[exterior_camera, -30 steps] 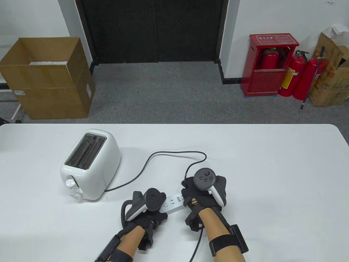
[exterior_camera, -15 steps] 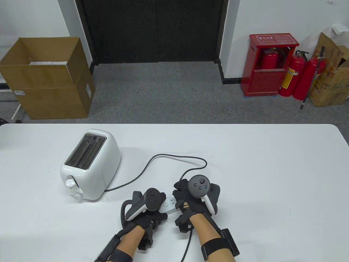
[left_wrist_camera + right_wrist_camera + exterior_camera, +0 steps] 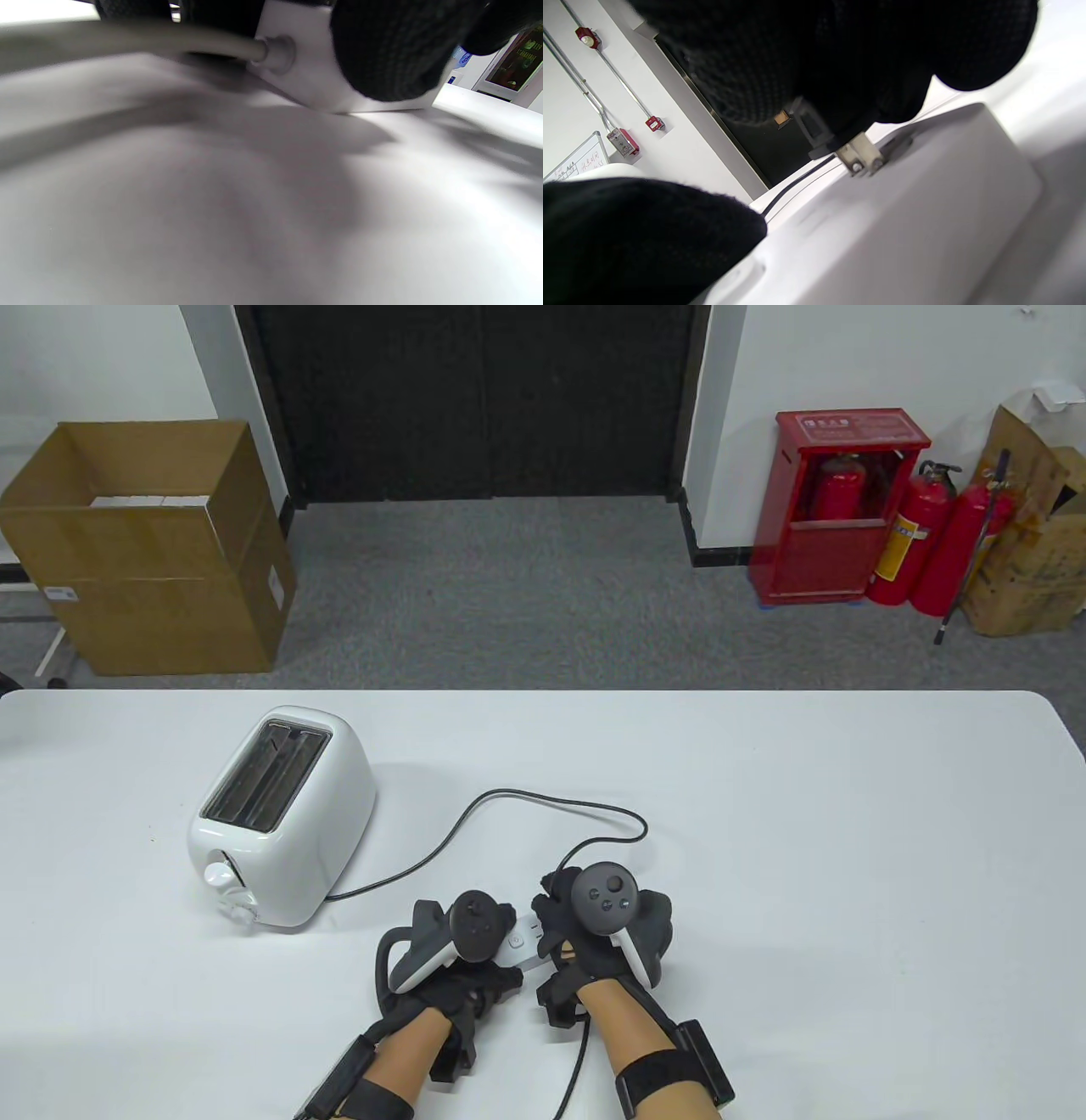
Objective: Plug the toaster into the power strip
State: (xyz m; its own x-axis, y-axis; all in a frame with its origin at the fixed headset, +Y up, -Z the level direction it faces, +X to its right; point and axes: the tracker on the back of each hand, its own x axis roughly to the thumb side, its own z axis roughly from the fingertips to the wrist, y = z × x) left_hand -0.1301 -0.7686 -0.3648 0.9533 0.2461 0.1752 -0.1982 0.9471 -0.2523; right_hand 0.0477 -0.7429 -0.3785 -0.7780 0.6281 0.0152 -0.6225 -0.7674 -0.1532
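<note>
A white two-slot toaster [image 3: 276, 819] stands on the table's left half, its black cord [image 3: 475, 814] looping right to my right hand. The white power strip [image 3: 524, 940] lies between my hands, mostly covered. My left hand [image 3: 454, 959] grips its cable end; the left wrist view shows its fingers [image 3: 382, 55] on the strip's end [image 3: 305, 72] beside the strip's own cable [image 3: 169, 42]. My right hand [image 3: 594, 933] holds the black plug [image 3: 818, 131] over the strip [image 3: 903, 212]. The plug's metal prongs [image 3: 859, 156] touch the strip's top face.
The white table [image 3: 848, 857] spreads wide to the right and behind the toaster. Beyond its far edge, on the floor, stand a cardboard box [image 3: 144, 551] and a red extinguisher cabinet [image 3: 836, 509].
My right hand has moved left along the power strip with the plug, covering most of the sockets. The cord loop shifted with it. My left hand has stayed put.
</note>
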